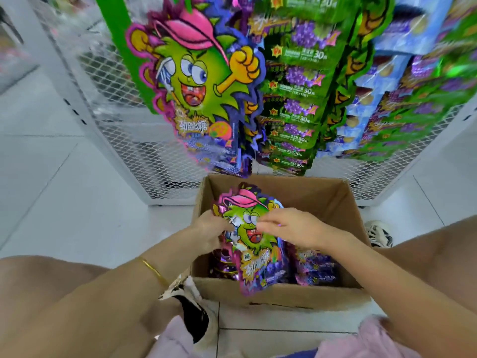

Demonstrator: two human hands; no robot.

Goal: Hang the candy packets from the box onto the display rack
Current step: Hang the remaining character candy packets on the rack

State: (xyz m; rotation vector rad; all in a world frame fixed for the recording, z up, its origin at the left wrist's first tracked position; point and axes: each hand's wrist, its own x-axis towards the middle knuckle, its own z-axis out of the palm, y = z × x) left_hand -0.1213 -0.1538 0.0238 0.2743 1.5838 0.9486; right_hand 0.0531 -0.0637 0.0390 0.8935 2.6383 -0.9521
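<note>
Head view: a candy packet is held over the box, not yet hung.

Left grip [209, 228] holds the left edge of a candy packet [254, 249], fingers curled round it. The right grip [291, 226] has its fingertips curled onto the packet's upper right and seems to pinch it there, though blur hides the exact hold. The packet stands upright over the open cardboard box [322, 195] on the floor, with more packets [316, 270] lying in the box beneath and to the right. On the far side of the box stands the white mesh display rack [134, 140], where matching purple packets [204, 81] hang at the left and green grape packets [296, 99] to their right. The step in hand appears to be the pick-up. The next move probably calls for raising the packet to the matching purple row and threading its top onto that peg.
</note>
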